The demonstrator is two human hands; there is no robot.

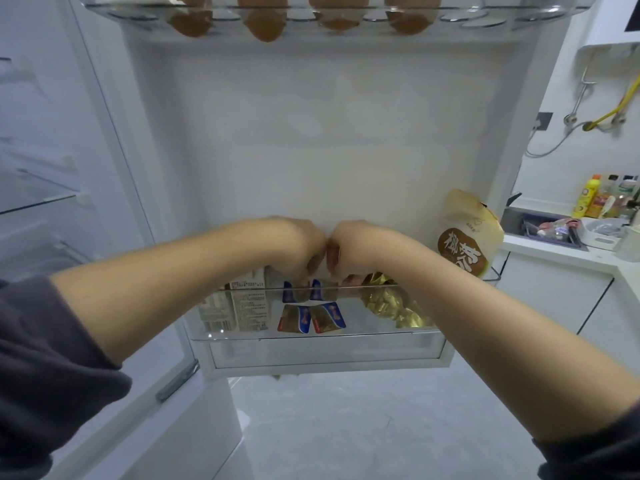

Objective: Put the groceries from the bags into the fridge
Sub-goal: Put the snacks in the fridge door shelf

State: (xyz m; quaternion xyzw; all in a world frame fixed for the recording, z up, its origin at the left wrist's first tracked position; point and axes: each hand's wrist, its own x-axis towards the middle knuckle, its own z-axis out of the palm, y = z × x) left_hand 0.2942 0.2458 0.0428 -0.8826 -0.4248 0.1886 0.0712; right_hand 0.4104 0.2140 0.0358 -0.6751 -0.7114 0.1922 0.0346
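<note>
Upright packets [297, 292] are found directly beneath; one is pinched by left hand [294, 245]; right hand [355, 247] is curled alongside, hold not determinable.

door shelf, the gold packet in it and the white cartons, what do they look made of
Door shelf: clear hard plastic, glossy; what it holds shows through its front wall. Gold packet: crinkled metallic foil or foil-look film, with sharp shiny creases. White cartons: likely printed paperboard, with flat faces, straight edges and a dull sheen.
</note>
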